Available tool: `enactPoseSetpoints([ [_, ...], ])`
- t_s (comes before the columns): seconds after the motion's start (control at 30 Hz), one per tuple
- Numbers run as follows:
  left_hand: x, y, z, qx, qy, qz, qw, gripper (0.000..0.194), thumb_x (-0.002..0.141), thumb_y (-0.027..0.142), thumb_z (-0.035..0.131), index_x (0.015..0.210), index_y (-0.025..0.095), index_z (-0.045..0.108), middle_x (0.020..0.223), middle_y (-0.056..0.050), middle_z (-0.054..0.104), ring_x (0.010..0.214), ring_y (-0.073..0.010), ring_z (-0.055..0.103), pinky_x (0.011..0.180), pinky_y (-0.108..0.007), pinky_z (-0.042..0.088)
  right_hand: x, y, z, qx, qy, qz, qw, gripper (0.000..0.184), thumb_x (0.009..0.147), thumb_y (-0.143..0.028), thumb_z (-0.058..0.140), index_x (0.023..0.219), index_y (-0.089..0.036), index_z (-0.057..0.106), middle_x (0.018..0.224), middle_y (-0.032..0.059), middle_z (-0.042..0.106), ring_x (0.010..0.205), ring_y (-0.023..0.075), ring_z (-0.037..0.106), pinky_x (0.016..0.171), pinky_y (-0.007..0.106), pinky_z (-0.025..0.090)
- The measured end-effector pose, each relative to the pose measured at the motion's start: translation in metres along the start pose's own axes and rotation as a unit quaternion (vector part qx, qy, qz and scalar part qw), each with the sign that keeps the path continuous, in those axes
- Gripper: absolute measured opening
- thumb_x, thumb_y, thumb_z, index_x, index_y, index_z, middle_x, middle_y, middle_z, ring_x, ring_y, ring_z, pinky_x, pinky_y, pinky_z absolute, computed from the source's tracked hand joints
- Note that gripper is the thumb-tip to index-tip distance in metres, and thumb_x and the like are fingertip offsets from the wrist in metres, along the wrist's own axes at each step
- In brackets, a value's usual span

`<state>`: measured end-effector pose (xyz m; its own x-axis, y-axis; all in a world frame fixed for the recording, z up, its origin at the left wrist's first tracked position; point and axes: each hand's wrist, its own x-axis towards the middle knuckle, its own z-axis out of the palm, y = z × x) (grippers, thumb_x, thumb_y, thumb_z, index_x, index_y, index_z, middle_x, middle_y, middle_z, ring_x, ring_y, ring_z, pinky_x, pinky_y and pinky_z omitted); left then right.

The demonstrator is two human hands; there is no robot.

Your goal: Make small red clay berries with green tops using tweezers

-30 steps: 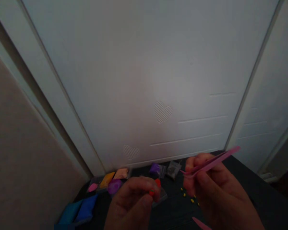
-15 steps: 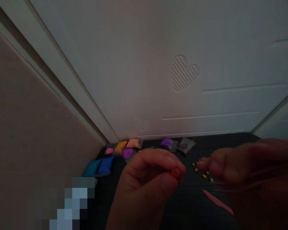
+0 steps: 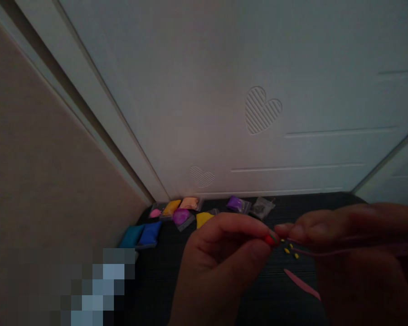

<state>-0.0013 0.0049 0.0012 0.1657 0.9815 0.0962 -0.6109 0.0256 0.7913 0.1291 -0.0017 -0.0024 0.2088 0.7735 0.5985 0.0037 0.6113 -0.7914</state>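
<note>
My left hand pinches a small red clay piece between thumb and index finger. A thin green strip lies on the red piece's surface. My right hand is closed around a slim pink tool, which shows as two thin, blurred lines; its exact kind is unclear. The right fingertips are close to the red piece, and I cannot tell whether they touch it. Below and between the hands, several tiny yellow and dark green pieces lie on the dark table. A pink modelling knife rests nearer, partly behind my right hand.
Along the table's back lie bags of clay: blue, teal, orange-yellow, peach, magenta, yellow and purple. Beside them is a greyish bag. A white panel with hearts stands behind.
My left hand has moved right with the red piece, closer to my right hand. The right hand has shifted slightly left with the pink tool. The yellow bag shows more.
</note>
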Motion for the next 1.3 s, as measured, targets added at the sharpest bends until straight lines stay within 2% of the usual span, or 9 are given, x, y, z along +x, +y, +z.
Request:
enactPoseSetpoints([
  [0.3, -0.004, 0.0, 0.005, 0.03, 0.008, 0.033, 0.999, 0.011, 0.064, 0.017, 0.071, 0.071, 0.026, 0.069, 0.072, 0.003, 0.067, 0.067, -0.0101, 0.06, 0.066, -0.018, 0.049, 0.0, -0.002, 0.003, 0.006, 0.023, -0.03, 0.999, 0.011, 0.075, -0.033, 0.058, 0.084, -0.026, 0.061, 0.069, 0.0006, 0.062, 0.067, 0.0164, 0.062, 0.065, 0.029, 0.053],
  [0.5, -0.003, 0.001, 0.005, 0.015, 0.003, 0.031, 0.999, 0.013, 0.064, 0.013, 0.07, 0.069, 0.024, 0.069, 0.072, 0.003, 0.067, 0.07, -0.0107, 0.061, 0.067, -0.018, 0.048, -0.003, -0.005, 0.003, -0.034, 0.024, -0.028, 0.999, 0.012, 0.077, -0.034, 0.057, 0.085, -0.025, 0.06, 0.07, 0.0021, 0.063, 0.065, 0.0161, 0.062, 0.056, 0.026, 0.053],
  [0.63, -0.003, 0.0, 0.004, -0.023, -0.007, 0.004, 1.0, 0.013, 0.064, 0.013, 0.07, 0.07, 0.025, 0.068, 0.072, 0.004, 0.068, 0.072, -0.0098, 0.062, 0.069, -0.018, 0.049, -0.005, -0.007, 0.003, -0.025, 0.024, -0.017, 0.999, 0.012, 0.076, -0.034, 0.057, 0.086, -0.028, 0.06, 0.073, 0.0032, 0.064, 0.064, 0.0175, 0.062, 0.053, 0.027, 0.054],
  [0.73, -0.001, 0.0, 0.004, -0.075, -0.017, -0.032, 0.996, 0.011, 0.066, 0.012, 0.068, 0.072, 0.022, 0.067, 0.074, 0.003, 0.069, 0.075, -0.0102, 0.062, 0.075, -0.019, 0.049, -0.005, -0.011, 0.007, -0.021, 0.02, 0.018, 0.999, 0.012, 0.078, -0.03, 0.056, 0.089, -0.026, 0.059, 0.078, 0.004, 0.064, 0.064, 0.0162, 0.062, 0.057, 0.028, 0.056],
  [0.9, 0.007, -0.005, 0.002, -0.212, -0.051, -0.056, 0.974, 0.018, 0.077, 0.005, 0.052, 0.077, 0.018, 0.065, 0.076, 0.003, 0.068, 0.075, -0.0043, 0.061, 0.077, -0.014, 0.048, 0.001, -0.013, 0.019, 0.038, 0.067, 0.075, 0.994, 0.012, 0.081, -0.021, 0.052, 0.092, -0.024, 0.055, 0.08, 0.0007, 0.062, 0.071, 0.0121, 0.063, 0.062, 0.021, 0.056],
  [1.0, 0.009, -0.01, 0.001, -0.242, -0.058, -0.073, 0.966, 0.022, 0.081, 0.005, 0.047, 0.08, 0.019, 0.064, 0.079, 0.003, 0.068, 0.077, -0.0033, 0.061, 0.077, -0.012, 0.047, 0.004, -0.009, 0.021, 0.048, 0.075, 0.091, 0.992, 0.013, 0.082, -0.02, 0.05, 0.094, -0.024, 0.055, 0.079, -0.0009, 0.062, 0.071, 0.0103, 0.063, 0.064, 0.018, 0.055],
  [1.13, 0.008, -0.012, 0.0, -0.219, -0.039, -0.058, 0.973, 0.023, 0.08, 0.004, 0.048, 0.081, 0.02, 0.064, 0.079, 0.004, 0.067, 0.078, -0.0039, 0.061, 0.078, -0.015, 0.048, 0.003, -0.008, 0.02, 0.03, 0.062, 0.089, 0.994, 0.014, 0.083, -0.021, 0.05, 0.095, -0.025, 0.054, 0.083, -0.0004, 0.062, 0.071, 0.011, 0.063, 0.064, 0.02, 0.055],
  [1.23, 0.008, -0.012, 0.0, -0.153, -0.012, -0.025, 0.988, 0.016, 0.074, 0.006, 0.057, 0.077, 0.02, 0.065, 0.076, 0.003, 0.068, 0.075, -0.0061, 0.061, 0.075, -0.016, 0.049, -0.001, -0.011, 0.023, 0.019, 0.08, 0.075, 0.994, 0.014, 0.083, -0.018, 0.048, 0.095, -0.024, 0.053, 0.081, 0.0004, 0.063, 0.071, 0.0121, 0.063, 0.065, 0.022, 0.055],
  [1.3, 0.007, -0.012, 0.001, -0.11, 0.013, 0.001, 0.994, 0.012, 0.069, 0.008, 0.063, 0.074, 0.019, 0.066, 0.074, 0.003, 0.068, 0.072, -0.0063, 0.061, 0.071, -0.014, 0.049, -0.003, -0.013, 0.024, 0.013, 0.07, 0.065, 0.995, 0.013, 0.082, -0.018, 0.049, 0.094, -0.023, 0.053, 0.081, 0.0011, 0.063, 0.071, 0.0125, 0.063, 0.065, 0.022, 0.055],
])
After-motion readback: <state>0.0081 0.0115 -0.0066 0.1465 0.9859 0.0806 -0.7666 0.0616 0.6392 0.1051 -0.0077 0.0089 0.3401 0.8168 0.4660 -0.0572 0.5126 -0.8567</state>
